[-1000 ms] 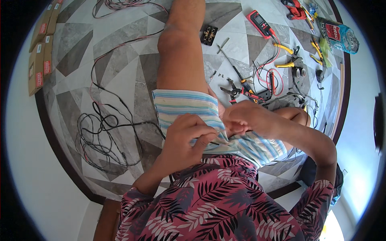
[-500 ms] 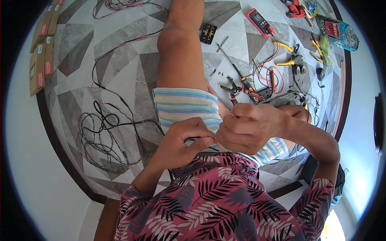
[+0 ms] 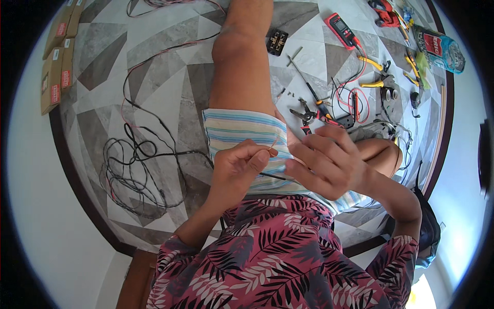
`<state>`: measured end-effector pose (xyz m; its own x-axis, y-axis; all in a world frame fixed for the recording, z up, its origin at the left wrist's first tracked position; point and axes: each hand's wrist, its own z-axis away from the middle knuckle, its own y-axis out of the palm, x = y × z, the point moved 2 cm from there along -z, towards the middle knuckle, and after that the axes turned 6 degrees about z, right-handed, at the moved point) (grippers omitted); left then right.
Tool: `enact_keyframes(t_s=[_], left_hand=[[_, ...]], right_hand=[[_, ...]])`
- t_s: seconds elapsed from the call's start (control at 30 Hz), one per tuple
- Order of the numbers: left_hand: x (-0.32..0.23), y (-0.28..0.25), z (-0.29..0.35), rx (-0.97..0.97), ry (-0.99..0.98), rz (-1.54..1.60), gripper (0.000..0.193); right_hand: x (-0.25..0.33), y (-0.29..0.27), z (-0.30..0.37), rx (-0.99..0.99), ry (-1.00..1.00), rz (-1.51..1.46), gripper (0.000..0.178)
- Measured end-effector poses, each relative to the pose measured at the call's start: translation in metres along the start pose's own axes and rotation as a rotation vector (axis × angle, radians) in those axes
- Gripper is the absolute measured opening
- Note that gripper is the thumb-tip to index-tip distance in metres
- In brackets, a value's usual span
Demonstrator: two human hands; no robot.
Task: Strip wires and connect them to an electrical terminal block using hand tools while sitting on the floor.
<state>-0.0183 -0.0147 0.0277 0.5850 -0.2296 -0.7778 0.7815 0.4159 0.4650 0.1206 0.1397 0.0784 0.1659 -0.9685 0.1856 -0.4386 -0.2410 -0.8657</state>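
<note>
In the head view, a thin copper-coloured wire (image 3: pixel 275 144) is pinched between the thumb and index finger of the left hand (image 3: pixel 239 167), above the lap. Below that hand, the end of a black cable (image 3: pixel 272 176) is seen; whether the two are joined cannot be told. The right hand (image 3: pixel 329 166) is held just beside, its fingers loosely bent and parted. On the tiled floor (image 3: pixel 175 92), a tangled cable (image 3: pixel 167 154) is spread toward the left edge, where cardboard boxes (image 3: pixel 51 82) are stacked. Toward the right edge, a red multimeter (image 3: pixel 338 29) and yellow-handled pliers (image 3: pixel 371 84) are laid.
</note>
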Motion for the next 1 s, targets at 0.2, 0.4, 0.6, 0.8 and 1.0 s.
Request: enact_keyframes(t_s=[0.2, 0.4, 0.6, 0.8, 1.0], left_hand=[[-0.003, 0.008, 0.002, -0.016, 0.047, 0.078, 0.021], [0.001, 0.007, 0.003, -0.016, 0.1, 0.054, 0.022], [0.001, 0.008, 0.003, -0.039, 0.055, 0.042, 0.027], [0.008, 0.022, 0.006, -0.212, 0.303, -0.033, 0.018], [0.012, 0.021, 0.009, -0.175, 0.451, -0.179, 0.02]], right_hand=[[0.01, 0.01, -0.004, -0.04, -0.099, 0.168, 0.035], [0.008, 0.009, -0.011, -0.105, -0.095, 0.177, 0.033], [0.008, 0.011, -0.007, -0.025, -0.141, 0.225, 0.036], [0.009, 0.017, -0.01, 0.08, 0.173, -0.092, 0.016], [0.009, 0.009, -0.01, 0.177, 0.788, -0.699, 0.012]])
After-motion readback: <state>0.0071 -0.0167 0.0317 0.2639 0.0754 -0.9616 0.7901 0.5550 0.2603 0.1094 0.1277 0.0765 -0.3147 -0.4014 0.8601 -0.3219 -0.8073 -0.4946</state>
